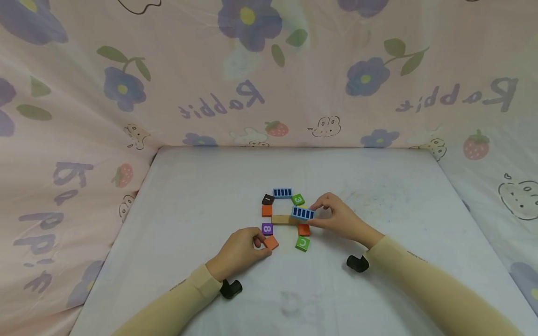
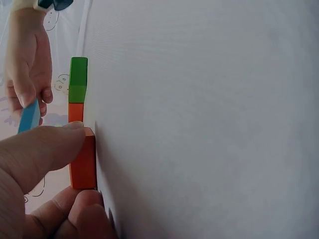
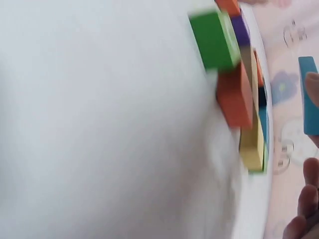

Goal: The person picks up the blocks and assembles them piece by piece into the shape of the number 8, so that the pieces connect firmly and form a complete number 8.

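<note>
My right hand [image 1: 336, 219] pinches a blue block with dark stripes [image 1: 303, 213] by its right end. In the right wrist view that blue block [image 3: 310, 94] is held up off the table. My left hand [image 1: 241, 249] grips an orange block [image 1: 271, 242] between thumb and fingers, low over the table; the left wrist view shows the thumb on one end of this orange block [image 2: 83, 162]. Just above it lies a purple block marked 8 [image 1: 267, 228]. A long tan block [image 1: 281, 220] lies in the middle, its right part hidden under the blue block.
Around the tan block lie another orange block [image 1: 266, 211], a dark block [image 1: 267, 199], a second blue striped block [image 1: 282, 193] and a green 3 block [image 1: 298, 199]. Lower right are an orange block [image 1: 304, 230] and a green C block [image 1: 302, 243]. Printed cloth [image 1: 294, 74] walls the white table.
</note>
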`<state>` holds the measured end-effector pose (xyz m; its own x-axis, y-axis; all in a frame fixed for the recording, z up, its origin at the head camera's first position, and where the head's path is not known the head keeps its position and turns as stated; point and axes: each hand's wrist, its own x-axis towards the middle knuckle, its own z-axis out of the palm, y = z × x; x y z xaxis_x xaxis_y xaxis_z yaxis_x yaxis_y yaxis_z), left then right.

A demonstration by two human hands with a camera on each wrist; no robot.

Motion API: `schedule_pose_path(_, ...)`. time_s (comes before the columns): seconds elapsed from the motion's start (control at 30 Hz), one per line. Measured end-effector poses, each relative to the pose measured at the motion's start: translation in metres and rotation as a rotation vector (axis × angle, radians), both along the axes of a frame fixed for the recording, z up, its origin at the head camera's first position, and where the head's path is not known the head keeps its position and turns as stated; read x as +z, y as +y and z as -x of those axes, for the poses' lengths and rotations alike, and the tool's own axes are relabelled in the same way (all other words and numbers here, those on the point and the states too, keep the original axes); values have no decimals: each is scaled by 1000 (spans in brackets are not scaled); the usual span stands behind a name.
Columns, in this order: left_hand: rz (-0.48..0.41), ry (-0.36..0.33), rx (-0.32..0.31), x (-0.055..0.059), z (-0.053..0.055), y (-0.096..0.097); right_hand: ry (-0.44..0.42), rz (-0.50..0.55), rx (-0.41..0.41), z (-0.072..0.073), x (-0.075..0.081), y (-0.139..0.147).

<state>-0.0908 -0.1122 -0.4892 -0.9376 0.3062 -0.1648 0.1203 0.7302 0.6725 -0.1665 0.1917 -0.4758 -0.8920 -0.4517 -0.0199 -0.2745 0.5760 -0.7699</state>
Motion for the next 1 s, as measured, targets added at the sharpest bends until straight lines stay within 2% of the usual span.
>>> schedule_pose_path(0.13, 3, -6, 0, 0, 0, 0, 6, -10, 71, -21, -1, -18)
schedule_pose_path(0.3, 4, -3, -15, 1, 1, -1, 106, 0, 166, -35, -10, -31)
schedule_pose_path(0.6, 5, -5, -25, 1, 1, -2, 207, -26, 218, -42, -20, -37)
schedule_pose_path(0.83, 2, -2, -28, 2, 1, -2, 255, -48, 243, -44, -22, -41)
schedule_pose_path(1.0, 0, 9, -32, 2, 0, -2, 254, -61, 240, -46, -22, -42)
